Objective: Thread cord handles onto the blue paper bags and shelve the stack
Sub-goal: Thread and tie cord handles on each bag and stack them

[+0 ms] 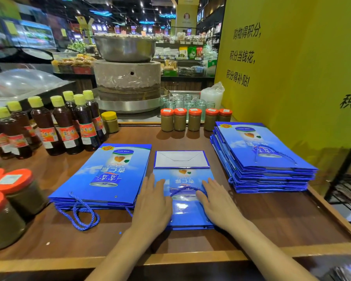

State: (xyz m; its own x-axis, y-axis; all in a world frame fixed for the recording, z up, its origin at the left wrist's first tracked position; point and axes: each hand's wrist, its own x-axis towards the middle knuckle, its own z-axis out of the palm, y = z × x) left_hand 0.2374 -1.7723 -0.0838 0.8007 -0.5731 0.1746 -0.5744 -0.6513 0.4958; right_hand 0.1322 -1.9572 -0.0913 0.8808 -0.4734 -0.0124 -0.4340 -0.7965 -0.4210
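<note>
Flat bag between two stacks

Bare table lies open near the front edge; bag stacks and jars crowd the rest.

Yellow wall beside wooden table; lit store shelves behind.

Parts of the middle blue bag and its cord handle are covered by the left hand and right hand. Jars are cut off at the left edge, as is the yellow sign at the right. Distant store shelves are blurred beyond reading.
</note>
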